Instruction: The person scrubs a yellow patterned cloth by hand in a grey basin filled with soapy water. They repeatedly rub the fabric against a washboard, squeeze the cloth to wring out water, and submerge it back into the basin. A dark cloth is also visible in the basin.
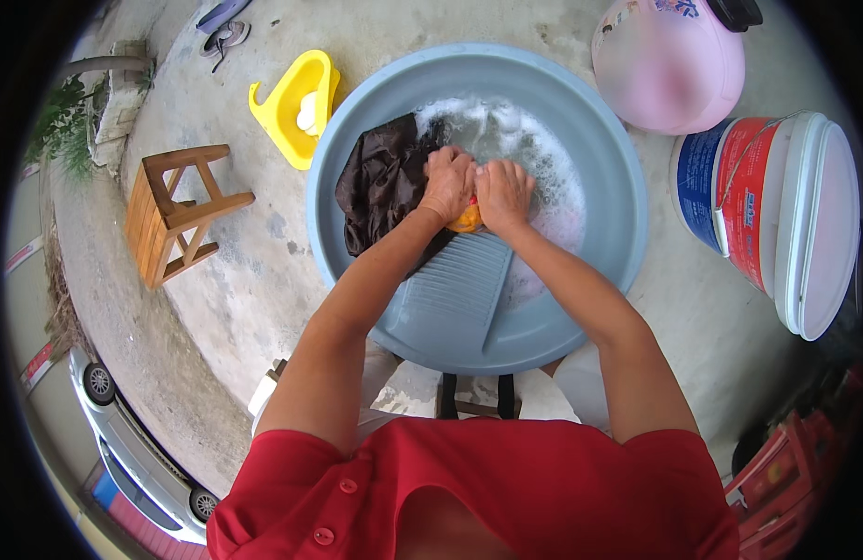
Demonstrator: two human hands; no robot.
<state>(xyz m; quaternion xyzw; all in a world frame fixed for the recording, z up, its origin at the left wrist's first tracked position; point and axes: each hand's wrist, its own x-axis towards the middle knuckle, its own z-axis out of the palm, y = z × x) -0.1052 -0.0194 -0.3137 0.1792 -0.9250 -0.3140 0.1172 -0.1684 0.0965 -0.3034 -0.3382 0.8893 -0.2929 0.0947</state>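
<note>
A wide blue-grey plastic washtub (617,231) with a built-in ribbed washboard (452,287) stands before me. Sudsy water (487,133) lies in its far and right parts. My left hand (450,178) and my right hand (505,192) are side by side at the top of the washboard, fingers curled down. Both grip a small wet orange cloth item (466,220) with a red spot, mostly hidden under them. A dark brown wet garment (379,185) is heaped along the tub's left side, against my left hand and forearm.
A yellow plastic strainer basket (281,126) holding white objects and a wooden stool (186,210) are on the concrete left of the tub. A pink-filled jug (669,70) and a lidded bucket (746,210) stand right. Shoes (225,35) lie far left; a silver car (134,448) is parked beyond.
</note>
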